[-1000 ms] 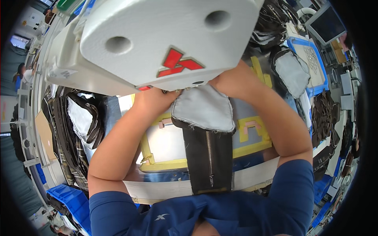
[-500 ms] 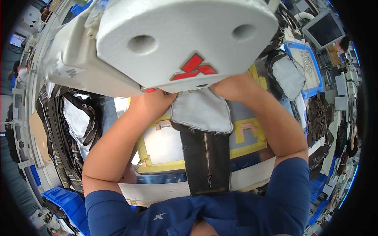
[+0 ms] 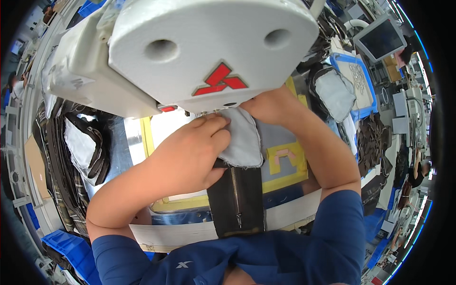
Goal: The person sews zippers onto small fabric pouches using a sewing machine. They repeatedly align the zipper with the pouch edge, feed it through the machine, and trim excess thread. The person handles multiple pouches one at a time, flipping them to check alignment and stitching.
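Note:
A dark trouser piece with a metal zipper (image 3: 235, 197) runs from under the machine head toward my body. On its far end lies a light grey pocket cloth (image 3: 244, 145) with a frayed edge. My left hand (image 3: 202, 147) rests on the left side of this cloth, fingers bent over it and thumb apart near the zipper's top. At the cloth's far right edge is my right hand (image 3: 263, 105); the white sewing machine head (image 3: 213, 52) hides its fingers. Needle and presser foot are also hidden behind the head.
Stacked dark trouser pieces (image 3: 59, 156) lie on the left, above a blue crate (image 3: 76, 256). To the right are another pocket piece (image 3: 335, 95), a blue-rimmed tray (image 3: 363, 85) and a pile of dark cloth pieces (image 3: 373, 147). Yellow tape (image 3: 297, 175) marks the work plate.
My left hand has come out from beside the machine head, moving toward me onto the pocket cloth. The right hand stays at the cloth's far edge. The whole view has shifted slightly.

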Demonstrator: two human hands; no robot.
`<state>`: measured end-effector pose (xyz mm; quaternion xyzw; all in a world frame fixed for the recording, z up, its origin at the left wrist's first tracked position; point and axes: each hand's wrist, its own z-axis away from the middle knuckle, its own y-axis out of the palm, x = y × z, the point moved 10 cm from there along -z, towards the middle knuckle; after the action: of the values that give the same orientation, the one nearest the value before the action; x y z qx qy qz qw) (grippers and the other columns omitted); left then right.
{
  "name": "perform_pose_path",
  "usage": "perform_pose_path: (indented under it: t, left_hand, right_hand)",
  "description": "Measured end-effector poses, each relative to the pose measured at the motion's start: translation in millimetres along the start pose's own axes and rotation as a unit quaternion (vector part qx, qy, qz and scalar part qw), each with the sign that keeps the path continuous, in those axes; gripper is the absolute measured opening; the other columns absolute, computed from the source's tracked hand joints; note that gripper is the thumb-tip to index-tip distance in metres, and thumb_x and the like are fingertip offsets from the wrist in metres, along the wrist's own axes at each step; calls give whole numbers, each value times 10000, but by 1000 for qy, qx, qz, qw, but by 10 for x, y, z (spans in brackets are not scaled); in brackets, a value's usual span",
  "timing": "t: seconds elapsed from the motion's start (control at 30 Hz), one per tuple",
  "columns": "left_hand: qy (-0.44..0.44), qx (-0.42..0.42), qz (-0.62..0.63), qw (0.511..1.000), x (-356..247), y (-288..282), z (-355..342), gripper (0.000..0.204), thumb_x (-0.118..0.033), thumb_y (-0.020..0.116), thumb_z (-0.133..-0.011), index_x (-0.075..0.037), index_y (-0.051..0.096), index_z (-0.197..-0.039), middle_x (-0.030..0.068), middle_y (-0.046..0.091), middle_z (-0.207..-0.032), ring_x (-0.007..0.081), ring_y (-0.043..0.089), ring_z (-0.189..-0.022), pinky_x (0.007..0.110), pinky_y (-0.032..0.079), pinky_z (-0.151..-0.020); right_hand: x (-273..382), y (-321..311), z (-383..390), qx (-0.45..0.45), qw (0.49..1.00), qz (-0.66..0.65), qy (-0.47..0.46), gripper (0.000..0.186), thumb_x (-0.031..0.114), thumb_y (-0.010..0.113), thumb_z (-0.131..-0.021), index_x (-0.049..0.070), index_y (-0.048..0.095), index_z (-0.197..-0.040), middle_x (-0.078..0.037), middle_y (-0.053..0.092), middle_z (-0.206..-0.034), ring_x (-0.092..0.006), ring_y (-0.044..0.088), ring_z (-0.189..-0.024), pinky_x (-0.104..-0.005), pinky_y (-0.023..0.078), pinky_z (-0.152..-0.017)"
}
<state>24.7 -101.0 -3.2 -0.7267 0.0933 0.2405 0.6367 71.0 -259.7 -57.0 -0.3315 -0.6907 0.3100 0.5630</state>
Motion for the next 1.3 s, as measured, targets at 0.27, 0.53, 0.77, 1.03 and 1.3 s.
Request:
perform_pose_path:
  t: [0.27, 0.53, 0.77, 1.03, 1.3]
  left_hand:
    - [-6, 29, -8, 1000, -1, 102, -8, 663, -232, 849, -780, -14, 629, -1366, 285, 602, -1424, 453, 633, -1294, 473, 514, -1131]
    - [-28, 82, -56, 995, 19, 106, 60, 661, -314, 846, -812, -14, 648, -1368, 309, 577, -1438, 466, 651, -1260, 456, 555, -1073]
    - [-27, 93, -71, 993, 18, 91, 117, 643, -339, 861, -805, 13, 674, -1309, 328, 572, -1413, 455, 667, -1217, 443, 560, -1052]
    - [-10, 96, -88, 991, 6, 132, 124, 672, -352, 872, -790, 18, 665, -1312, 338, 565, -1414, 462, 654, -1240, 443, 541, -1084]
    - [-23, 97, -82, 992, 10, 127, 150, 707, -343, 880, -772, 18, 658, -1337, 325, 548, -1455, 478, 621, -1297, 467, 516, -1122]
  right_hand:
    - [73, -25, 5, -3, 1000, 1, 4, 255, 235, 718, -890, -5, 802, -884, -241, 754, -866, -461, 729, -872, -524, 576, -819]
    - [395, -51, -38, -3, 999, 26, -31, 298, 204, 697, -901, 92, 782, -1163, -163, 782, -1076, -405, 731, -1006, -480, 583, -867]
    - [505, 5, -47, -15, 998, 31, -57, 340, 245, 861, -827, 117, 799, -1136, -80, 813, -1078, -271, 765, -995, -405, 579, -840]
    - [366, -4, -21, 16, 999, -26, 8, 318, 193, 712, -884, 85, 765, -1178, -151, 776, -1127, -393, 720, -1029, -472, 574, -860]
    - [390, 19, -59, -9, 999, -13, -28, 243, 186, 655, -860, 62, 774, -1032, -201, 756, -963, -467, 699, -917, -516, 577, -780]
